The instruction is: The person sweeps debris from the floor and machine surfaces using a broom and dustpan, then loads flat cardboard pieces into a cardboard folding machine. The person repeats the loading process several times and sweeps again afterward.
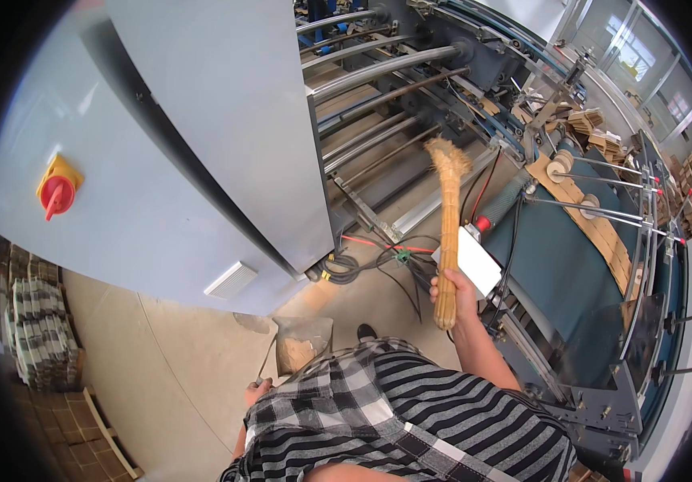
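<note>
The right hand [460,297] is wrapped around the straw broom [449,213], raised beside the machine [551,241]; the left hand [258,391] grips the handle [266,357] of the dustpan [304,326]. Tipping the dustpan could spill its brown scraps [294,353]; a wide swing could snag the broom on cables [344,270].

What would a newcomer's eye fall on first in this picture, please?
Probably the straw-coloured hand broom, held in the right hand just right of centre. Next might come the red-and-yellow rotary switch on the grey cabinet at left, and the dark green belt at right.
</note>
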A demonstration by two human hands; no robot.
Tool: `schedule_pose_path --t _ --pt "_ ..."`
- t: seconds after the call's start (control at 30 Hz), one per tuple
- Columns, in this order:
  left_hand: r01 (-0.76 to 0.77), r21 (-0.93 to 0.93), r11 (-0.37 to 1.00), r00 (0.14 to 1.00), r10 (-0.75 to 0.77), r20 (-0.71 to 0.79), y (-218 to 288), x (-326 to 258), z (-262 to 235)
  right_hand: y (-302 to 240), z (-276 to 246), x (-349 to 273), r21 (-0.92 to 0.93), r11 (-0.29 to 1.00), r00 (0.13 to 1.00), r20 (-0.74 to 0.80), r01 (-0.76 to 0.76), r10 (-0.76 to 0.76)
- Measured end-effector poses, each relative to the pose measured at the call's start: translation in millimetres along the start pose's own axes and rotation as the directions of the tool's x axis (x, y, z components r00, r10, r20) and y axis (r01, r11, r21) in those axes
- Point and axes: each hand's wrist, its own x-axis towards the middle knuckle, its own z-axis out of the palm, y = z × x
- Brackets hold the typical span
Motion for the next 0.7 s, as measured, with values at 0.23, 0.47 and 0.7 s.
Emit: schedule_pose_path --t 0.23,0.47,0.7 --pt "-0.059 -0.02 0.998 0.998 0.059 -0.011 -47.3 1.6 -45.8 60.4 -5.2 39.2 -0.088 0.957 0.959 -0.094 -0.275 0.267" --pt "0.063 0.091 0.994 0.986 -0.048 -0.156 -122.0 3.1 -91.0 121.1 26.0 -95.2 -0.227 0.877 0.904 -0.048 -0.424 0.425" --pt "0.199 0.129 0.971 0.962 -0.168 -0.214 -164.1 -7.6 -137.8 128.9 37.8 -141.5 -0.33 0.792 0.84 -0.009 -0.514 0.542"
